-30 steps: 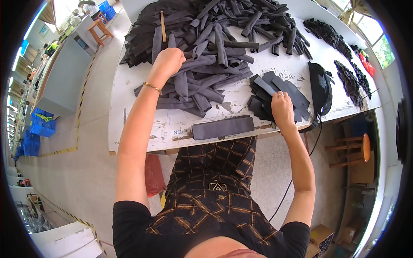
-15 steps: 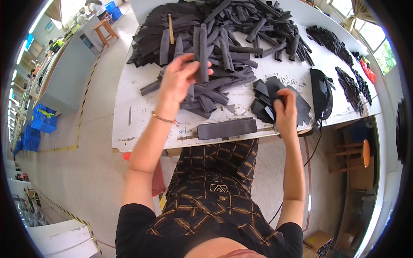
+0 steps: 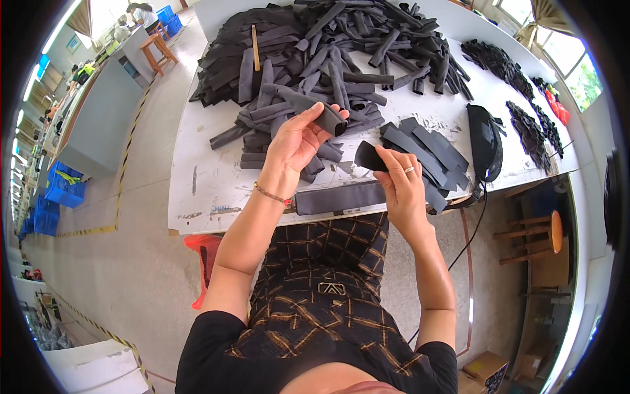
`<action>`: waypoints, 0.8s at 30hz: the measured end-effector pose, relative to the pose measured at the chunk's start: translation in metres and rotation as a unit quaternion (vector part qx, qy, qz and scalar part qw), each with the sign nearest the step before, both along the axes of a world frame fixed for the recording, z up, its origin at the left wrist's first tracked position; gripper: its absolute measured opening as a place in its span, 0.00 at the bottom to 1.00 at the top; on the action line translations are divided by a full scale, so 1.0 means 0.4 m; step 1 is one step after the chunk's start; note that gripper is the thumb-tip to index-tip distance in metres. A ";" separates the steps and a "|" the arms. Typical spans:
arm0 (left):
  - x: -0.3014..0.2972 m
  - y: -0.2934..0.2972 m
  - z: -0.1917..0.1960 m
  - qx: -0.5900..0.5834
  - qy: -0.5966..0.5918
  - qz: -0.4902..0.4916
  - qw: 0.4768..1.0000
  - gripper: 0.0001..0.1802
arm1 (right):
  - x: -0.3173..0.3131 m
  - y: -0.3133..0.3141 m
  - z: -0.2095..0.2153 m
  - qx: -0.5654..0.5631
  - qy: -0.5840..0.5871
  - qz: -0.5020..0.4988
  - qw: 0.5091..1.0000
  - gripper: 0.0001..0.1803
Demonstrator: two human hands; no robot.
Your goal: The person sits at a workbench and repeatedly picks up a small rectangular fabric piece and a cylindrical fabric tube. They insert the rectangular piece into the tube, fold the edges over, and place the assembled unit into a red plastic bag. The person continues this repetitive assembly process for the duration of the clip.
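Observation:
Above the front of the table, my left hand point(image 3: 294, 146) is closed on a dark grey fabric sleeve point(image 3: 333, 123), tilted so that its open end points toward my right hand. Between thumb and fingers, my right hand point(image 3: 403, 187) grips a flat black strip point(image 3: 368, 156). The strip's tip is a short gap from the sleeve's opening. Right behind that hand lies a fanned stack of flat black strips point(image 3: 433, 152). A flat dark fabric piece point(image 3: 340, 199) rests along the table's front edge, below both hands.
Dark fabric sleeves point(image 3: 354, 29) are heaped across the back of the white table point(image 3: 187, 190), with a wooden stick point(image 3: 256, 47) on top. At the right are a black pouch-like case point(image 3: 485, 141) with a cable and several small dark piles point(image 3: 499, 65). A stool point(image 3: 551, 233) stands beyond.
My left hand has tipped the sleeve from upright to slanting, its open end now rightward and nearer me. My right hand has drawn a black strip off the stack and moved left.

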State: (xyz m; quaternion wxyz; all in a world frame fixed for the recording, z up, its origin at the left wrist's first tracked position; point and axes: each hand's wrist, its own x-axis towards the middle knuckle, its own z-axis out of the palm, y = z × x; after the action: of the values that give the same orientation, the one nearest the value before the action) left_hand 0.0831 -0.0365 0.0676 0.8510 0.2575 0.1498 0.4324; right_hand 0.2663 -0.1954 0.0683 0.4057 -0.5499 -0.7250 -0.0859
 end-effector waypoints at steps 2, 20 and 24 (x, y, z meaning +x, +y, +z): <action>0.000 0.001 -0.003 0.009 0.029 0.018 0.999 0.10 | -0.013 0.006 0.024 0.023 -0.016 -0.005 1.000 0.25; 0.029 -0.066 0.023 0.074 0.142 0.051 0.986 0.09 | -0.049 0.051 0.062 0.084 -0.160 -0.091 0.979 0.25; 0.018 -0.055 0.038 0.065 0.128 0.016 0.990 0.10 | -0.027 0.047 0.081 0.059 -0.136 -0.060 0.987 0.24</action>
State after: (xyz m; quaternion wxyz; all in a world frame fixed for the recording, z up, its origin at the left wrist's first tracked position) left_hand 0.0904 -0.0586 0.0829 0.7994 0.3627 0.2330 0.4184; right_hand 0.2555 -0.1765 0.1008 0.3294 -0.5502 -0.7330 -0.2266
